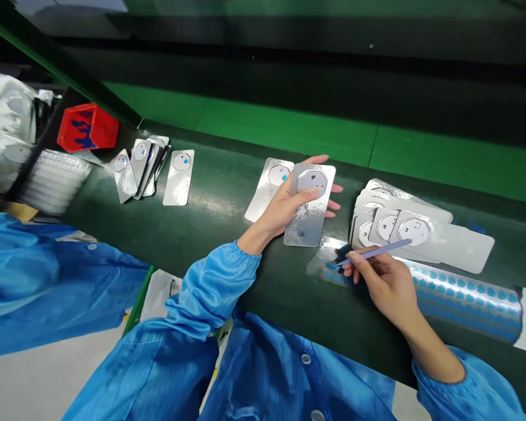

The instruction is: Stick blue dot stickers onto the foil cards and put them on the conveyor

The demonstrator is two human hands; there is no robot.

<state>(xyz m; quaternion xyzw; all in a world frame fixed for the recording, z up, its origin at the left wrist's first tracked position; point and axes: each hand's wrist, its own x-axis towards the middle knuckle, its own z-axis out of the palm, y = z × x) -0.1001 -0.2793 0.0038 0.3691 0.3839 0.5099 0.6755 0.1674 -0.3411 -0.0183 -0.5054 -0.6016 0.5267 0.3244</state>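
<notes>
On the dark green work surface (228, 199) lies a long clear strip of round blue stickers (460, 295), just beside a fanned pile of silvery rectangular plates (442, 234). The left hand (284, 207), fingers half spread, holds one silvery plate with a white octagonal pad (310, 210) above the surface, thumb pressed on it. The right hand (386, 283) pinches slim lilac tweezers (377, 251), tips seemingly touching the strip's left end.

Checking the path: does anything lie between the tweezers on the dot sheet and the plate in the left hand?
Nothing visible: only bare belt lies between tweezers and plate; the stacked plates sit off to the right.
</notes>
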